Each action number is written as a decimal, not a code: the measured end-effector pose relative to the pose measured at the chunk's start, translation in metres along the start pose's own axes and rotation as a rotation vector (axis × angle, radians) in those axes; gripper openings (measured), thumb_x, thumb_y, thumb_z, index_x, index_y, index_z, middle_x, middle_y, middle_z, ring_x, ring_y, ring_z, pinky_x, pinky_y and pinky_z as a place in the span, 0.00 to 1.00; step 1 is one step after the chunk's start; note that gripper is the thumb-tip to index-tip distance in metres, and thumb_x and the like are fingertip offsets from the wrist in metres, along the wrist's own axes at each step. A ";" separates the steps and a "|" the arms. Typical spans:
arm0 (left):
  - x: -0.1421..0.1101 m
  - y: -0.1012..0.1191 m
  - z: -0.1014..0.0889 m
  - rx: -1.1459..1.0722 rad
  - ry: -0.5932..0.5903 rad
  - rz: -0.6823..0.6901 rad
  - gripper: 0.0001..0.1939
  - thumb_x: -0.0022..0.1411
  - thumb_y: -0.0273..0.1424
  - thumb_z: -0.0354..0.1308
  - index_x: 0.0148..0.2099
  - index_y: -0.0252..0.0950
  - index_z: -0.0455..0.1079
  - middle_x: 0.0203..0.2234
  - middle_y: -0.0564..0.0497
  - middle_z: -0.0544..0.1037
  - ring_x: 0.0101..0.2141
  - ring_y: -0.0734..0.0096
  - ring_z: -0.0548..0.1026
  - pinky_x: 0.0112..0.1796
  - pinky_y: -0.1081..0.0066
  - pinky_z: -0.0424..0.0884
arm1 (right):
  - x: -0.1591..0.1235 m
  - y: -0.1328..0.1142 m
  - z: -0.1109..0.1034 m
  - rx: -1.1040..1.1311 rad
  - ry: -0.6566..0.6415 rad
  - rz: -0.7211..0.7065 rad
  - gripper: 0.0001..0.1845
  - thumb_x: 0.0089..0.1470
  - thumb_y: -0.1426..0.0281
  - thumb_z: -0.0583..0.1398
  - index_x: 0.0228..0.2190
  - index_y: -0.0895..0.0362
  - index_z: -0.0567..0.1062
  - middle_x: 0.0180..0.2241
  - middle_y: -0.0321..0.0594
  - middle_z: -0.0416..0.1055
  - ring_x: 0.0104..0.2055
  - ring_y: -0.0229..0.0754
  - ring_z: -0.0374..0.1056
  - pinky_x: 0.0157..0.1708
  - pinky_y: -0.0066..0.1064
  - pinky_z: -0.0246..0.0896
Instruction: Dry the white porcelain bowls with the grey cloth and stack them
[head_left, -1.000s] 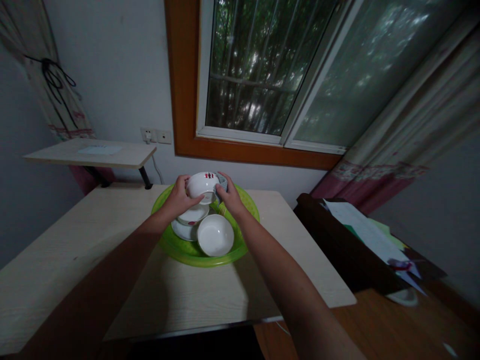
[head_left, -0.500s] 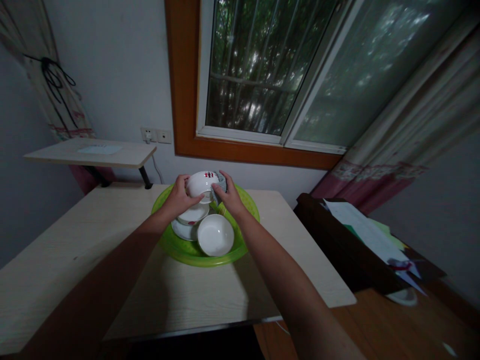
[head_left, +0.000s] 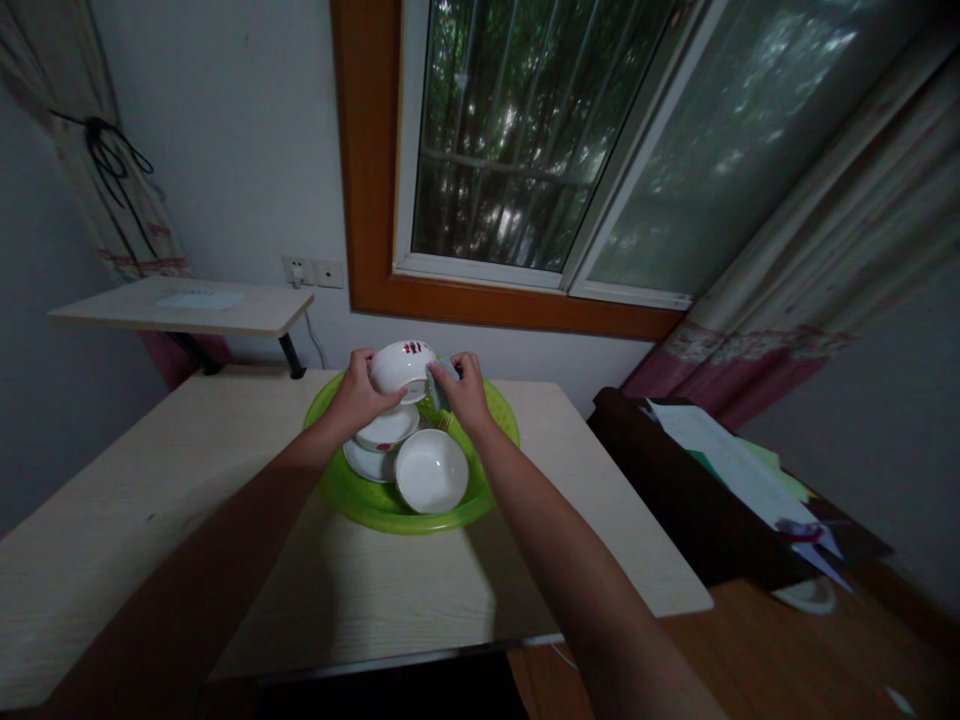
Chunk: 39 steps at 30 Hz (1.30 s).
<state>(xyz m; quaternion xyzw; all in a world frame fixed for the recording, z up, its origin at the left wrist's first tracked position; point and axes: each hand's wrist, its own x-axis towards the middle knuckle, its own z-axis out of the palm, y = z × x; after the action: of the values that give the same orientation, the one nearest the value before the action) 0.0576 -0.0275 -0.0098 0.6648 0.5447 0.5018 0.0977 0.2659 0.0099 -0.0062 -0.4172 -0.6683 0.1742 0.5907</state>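
My left hand [head_left: 362,395] grips a white bowl [head_left: 401,367] with a red and dark print, tilted on its side above a green plastic basin [head_left: 405,522]. In my right hand [head_left: 463,388] is a greyish cloth [head_left: 440,385], pinched at the bowl's right side. Inside the basin, below the held bowl, another white bowl [head_left: 388,430] rests on a white plate [head_left: 369,465]. A further white bowl [head_left: 432,472] leans there with its opening toward me. A yellowish-green fork [head_left: 444,420] lies partly hidden behind it.
The basin stands on a pale wooden table [head_left: 420,590]. A small raised shelf [head_left: 187,310] with a paper on it is at the back left. To the right of the table, papers [head_left: 727,460] lie on a dark piece of furniture [head_left: 637,450]. A window [head_left: 525,150] is behind.
My right hand has shifted slightly right and down with the cloth, and its fingers have curled in. The held bowl has moved a little to the left.
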 end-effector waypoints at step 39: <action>0.001 0.000 0.001 0.078 0.017 -0.005 0.37 0.47 0.42 0.71 0.54 0.41 0.55 0.47 0.42 0.75 0.45 0.53 0.78 0.41 0.60 0.73 | -0.004 -0.009 0.001 0.106 -0.098 -0.086 0.13 0.52 0.56 0.66 0.32 0.52 0.73 0.40 0.40 0.66 0.45 0.45 0.65 0.50 0.39 0.62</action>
<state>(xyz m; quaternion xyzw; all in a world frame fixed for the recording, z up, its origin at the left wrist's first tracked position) 0.0584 -0.0262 -0.0101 0.6626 0.5663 0.4853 0.0682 0.2620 0.0013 -0.0026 -0.3473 -0.7037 0.2041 0.5853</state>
